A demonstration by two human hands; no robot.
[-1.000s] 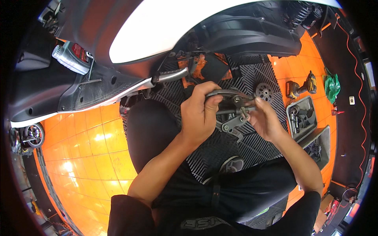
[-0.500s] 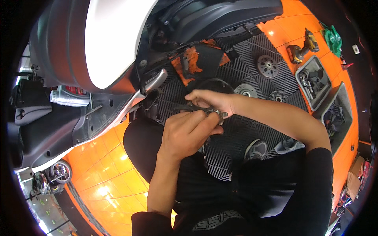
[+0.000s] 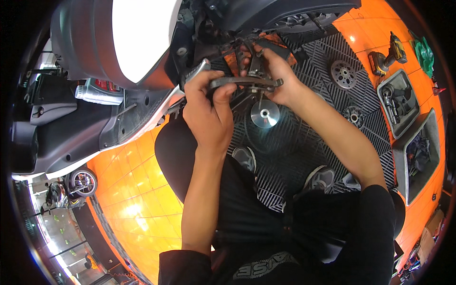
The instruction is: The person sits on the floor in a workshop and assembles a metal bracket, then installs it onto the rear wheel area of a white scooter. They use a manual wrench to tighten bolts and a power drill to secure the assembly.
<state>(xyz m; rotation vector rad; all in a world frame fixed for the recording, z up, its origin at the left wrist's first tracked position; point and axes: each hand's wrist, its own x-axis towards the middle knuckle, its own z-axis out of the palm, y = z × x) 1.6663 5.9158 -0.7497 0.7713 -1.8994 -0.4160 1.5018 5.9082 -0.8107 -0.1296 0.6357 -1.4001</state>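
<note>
Between my two hands is a dark metal clutch shoe assembly (image 3: 247, 81), seen nearly edge-on, with a curved outer edge and bolts or pins sticking out. My left hand (image 3: 209, 107) grips its left end, thumb on the near side and fingers bent over the top. My right hand (image 3: 281, 78) holds the right end, its fingers reaching round the far side; some of them are hidden behind the part. Just below the assembly, a shiny metal disc (image 3: 265, 115) with a hole in its middle shows over the ribbed mat.
A white and black scooter (image 3: 140, 42) stands to the left and ahead. On the black mat (image 3: 327, 52) lie a holed round plate (image 3: 343, 75) and a toothed wheel (image 3: 354, 116). At right are a yellow-black cordless drill (image 3: 388, 56), a tool tray (image 3: 400, 102) and a grey bin (image 3: 409, 164).
Both hands have moved up and away from me with the clutch assembly, which is now turned edge-on. The shiny disc has come into view below it. The view has shifted slightly.
</note>
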